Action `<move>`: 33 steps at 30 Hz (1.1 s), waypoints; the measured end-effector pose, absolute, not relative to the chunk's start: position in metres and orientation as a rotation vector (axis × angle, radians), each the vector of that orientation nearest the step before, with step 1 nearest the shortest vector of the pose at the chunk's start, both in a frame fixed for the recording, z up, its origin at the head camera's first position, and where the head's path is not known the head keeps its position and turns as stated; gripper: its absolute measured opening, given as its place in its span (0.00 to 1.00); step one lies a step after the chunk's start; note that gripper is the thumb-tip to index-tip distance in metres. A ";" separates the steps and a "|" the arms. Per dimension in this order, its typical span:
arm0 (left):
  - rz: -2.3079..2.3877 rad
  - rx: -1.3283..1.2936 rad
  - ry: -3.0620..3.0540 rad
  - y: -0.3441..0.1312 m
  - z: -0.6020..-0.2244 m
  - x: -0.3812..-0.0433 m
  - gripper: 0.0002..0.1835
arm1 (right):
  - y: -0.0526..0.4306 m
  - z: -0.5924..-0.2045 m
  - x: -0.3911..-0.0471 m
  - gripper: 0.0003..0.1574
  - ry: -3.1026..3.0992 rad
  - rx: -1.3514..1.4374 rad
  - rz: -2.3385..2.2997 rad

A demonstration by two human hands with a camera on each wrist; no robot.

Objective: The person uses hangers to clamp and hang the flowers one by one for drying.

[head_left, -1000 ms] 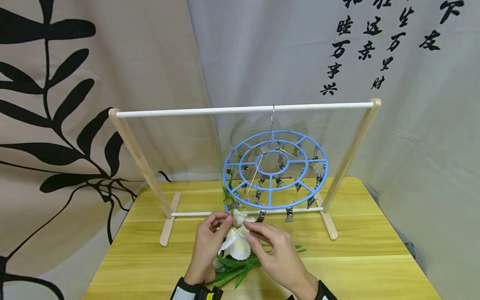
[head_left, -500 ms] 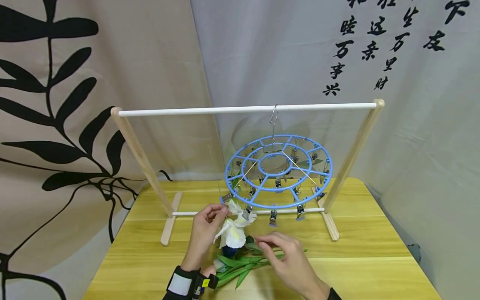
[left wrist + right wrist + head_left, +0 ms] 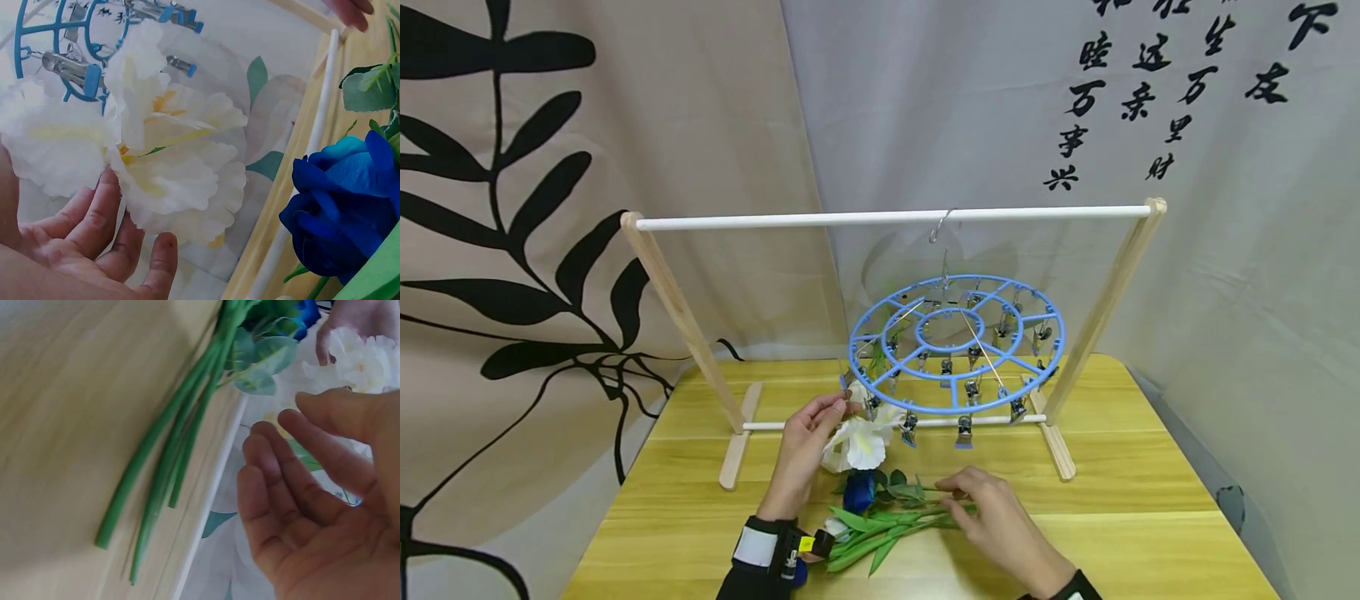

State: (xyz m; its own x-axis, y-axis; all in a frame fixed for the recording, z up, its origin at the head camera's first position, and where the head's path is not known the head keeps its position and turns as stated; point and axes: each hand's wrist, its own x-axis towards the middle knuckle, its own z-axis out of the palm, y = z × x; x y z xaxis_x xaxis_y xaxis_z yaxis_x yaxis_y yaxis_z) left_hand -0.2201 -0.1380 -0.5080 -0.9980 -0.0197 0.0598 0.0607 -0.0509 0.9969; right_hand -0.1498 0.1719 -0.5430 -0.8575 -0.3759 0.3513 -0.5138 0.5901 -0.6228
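Observation:
My left hand [image 3: 814,429] is at the front left of the round blue clip hanger [image 3: 956,410], its fingers pinching a ruffled white flower [image 3: 859,443] by its petals. In the left wrist view, the white flower [image 3: 178,169] spreads over the fingertips, and metal clips [image 3: 72,72] with blue tips hang close behind it. Below it on the table lie a blue rose [image 3: 859,492] and long green stems [image 3: 887,537]. My right hand [image 3: 992,510] hovers at the stem ends. Its fingers bend loosely around nothing in the right wrist view, beside the cut stems [image 3: 159,456].
The hanger hooks onto the white top rail [image 3: 775,222] of a wooden stand [image 3: 681,321]. A lower white bar [image 3: 767,427] crosses near the table. The yellow wooden table [image 3: 1150,500] extends to both sides, with a printed curtain [image 3: 722,108] behind.
My right hand has left the white flower and moved right and down towards the stems. My left hand stays at the flower, slightly higher. The hanger has turned and swayed.

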 end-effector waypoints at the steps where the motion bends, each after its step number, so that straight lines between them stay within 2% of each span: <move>1: -2.244 -0.053 -2.129 -0.139 -0.508 -0.221 0.22 | 0.173 -0.544 -0.151 0.12 -2.667 0.732 1.109; 10: -2.232 -0.154 -2.169 -0.144 -0.511 -0.221 0.27 | 0.173 -0.559 -0.159 0.11 -2.835 0.707 0.948; 16: -2.177 -0.140 -2.159 -0.144 -0.509 -0.216 0.24 | 0.170 -0.562 -0.163 0.09 -2.880 0.734 0.944; 27: -1.417 -0.134 -2.267 -0.148 -0.501 -0.181 0.15 | 0.166 -0.562 -0.162 0.12 -2.928 0.744 0.899; 33: -1.119 -0.283 -2.259 -0.150 -0.496 -0.160 0.11 | 0.170 -0.562 -0.161 0.13 -2.953 0.729 0.857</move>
State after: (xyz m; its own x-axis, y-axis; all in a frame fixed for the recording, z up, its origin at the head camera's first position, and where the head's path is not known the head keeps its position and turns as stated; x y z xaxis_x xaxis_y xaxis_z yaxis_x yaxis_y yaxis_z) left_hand -0.1598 -0.1502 -0.4963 -0.7997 -0.0697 0.5964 0.4322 0.6228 0.6522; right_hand -0.1609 0.1702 -0.5616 -0.8935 -0.4360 0.1078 -0.4259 0.7464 -0.5113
